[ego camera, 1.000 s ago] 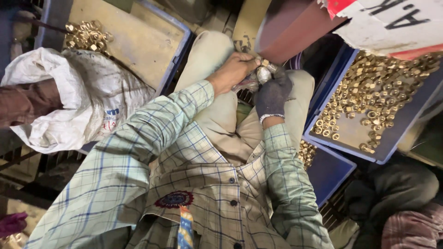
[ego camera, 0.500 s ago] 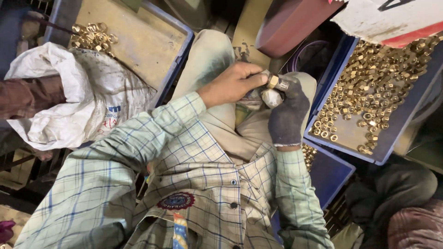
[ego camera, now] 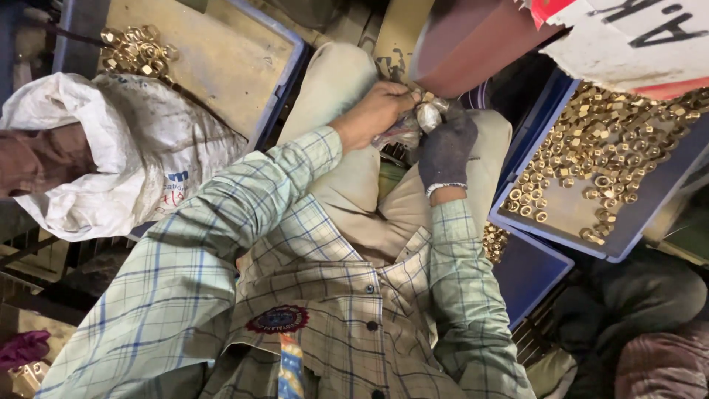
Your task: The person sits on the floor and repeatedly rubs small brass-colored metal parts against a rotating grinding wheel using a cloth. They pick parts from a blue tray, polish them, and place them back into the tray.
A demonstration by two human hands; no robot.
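My left hand (ego camera: 375, 112) is bare and my right hand (ego camera: 447, 144) wears a dark grey glove. They meet above my knees, both pinching a small crumpled clear plastic packet (ego camera: 413, 125) with a shiny metal piece (ego camera: 428, 114) at its top. The left fingers close on the packet from the left. The gloved fingers close on it from the right and below. What the packet holds is hard to make out. My checked shirt sleeves fill the lower part of the view.
A blue tray (ego camera: 550, 225) at the right holds several brass nuts (ego camera: 605, 155). Another blue tray (ego camera: 284, 81) at the upper left has a small pile of nuts (ego camera: 136, 48). A white sack (ego camera: 111, 148) lies at the left. A maroon box (ego camera: 473, 37) and a white card (ego camera: 635, 37) hang over the top right.
Both hands stay together on the packet above my knees, shifting slightly as the fingers work it. The view has swung a little.
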